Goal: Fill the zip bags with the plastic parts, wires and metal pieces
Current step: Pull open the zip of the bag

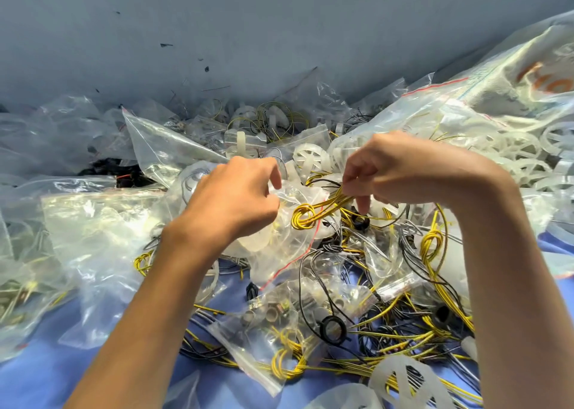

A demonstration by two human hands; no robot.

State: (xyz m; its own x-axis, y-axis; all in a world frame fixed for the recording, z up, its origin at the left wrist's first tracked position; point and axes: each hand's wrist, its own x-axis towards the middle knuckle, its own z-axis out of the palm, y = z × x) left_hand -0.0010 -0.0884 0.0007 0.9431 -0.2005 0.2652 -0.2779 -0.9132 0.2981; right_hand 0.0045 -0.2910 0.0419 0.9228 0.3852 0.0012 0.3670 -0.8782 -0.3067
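Note:
My left hand (236, 197) pinches the mouth of a clear zip bag (279, 247) that has a red seal strip and holds a white plastic part. My right hand (400, 172) pinches a knotted bundle of yellow wire (313, 214) whose looped end lies at the bag's opening. Just below my right fingers sits a small black ring (360, 222). Loose yellow and black wires (435, 284) lie tangled under and to the right of the bag.
A filled zip bag with metal pieces (270, 318) lies in front on the blue cloth (37, 374). White plastic wheels fill a large bag (497, 135) at the right. Empty clear bags (102, 237) pile up at the left. A grey wall (248, 29) closes the back.

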